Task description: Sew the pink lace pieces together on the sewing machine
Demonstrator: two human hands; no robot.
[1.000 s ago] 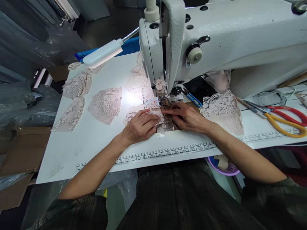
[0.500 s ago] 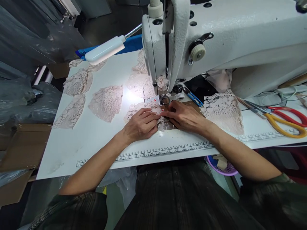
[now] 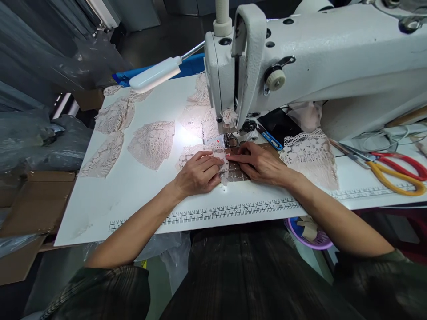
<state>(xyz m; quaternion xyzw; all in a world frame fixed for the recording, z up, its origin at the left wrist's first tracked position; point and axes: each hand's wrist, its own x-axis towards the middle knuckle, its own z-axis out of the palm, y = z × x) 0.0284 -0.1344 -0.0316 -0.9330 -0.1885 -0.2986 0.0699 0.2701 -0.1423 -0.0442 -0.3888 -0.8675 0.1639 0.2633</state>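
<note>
Under the presser foot (image 3: 230, 140) of the sewing machine (image 3: 218, 80) lies a pale pink lace piece (image 3: 187, 155). My left hand (image 3: 202, 173) rests over it, fingers close together and bent onto the lace; my thumb is hidden. Just right of the foot, my right hand (image 3: 262, 162) has its index finger stretched out, its tip touching the lace edge. The thumb stands apart and the other fingers bend over a brown plate (image 3: 238, 171) on the table. The needle's point is too small to make out.
More lace pieces (image 3: 153, 144) lie on the left of the white table (image 3: 96, 209). At the right are another lace piece (image 3: 310, 155), blue thread snips (image 3: 270, 138) and scissors with red and yellow handles (image 3: 395, 175). A lamp (image 3: 155, 74) shines beside the machine head.
The view has shifted slightly, so the machine and table sit a little lower and farther right. My right thumb and index finger look farther apart; my left hand stays on the lace.
</note>
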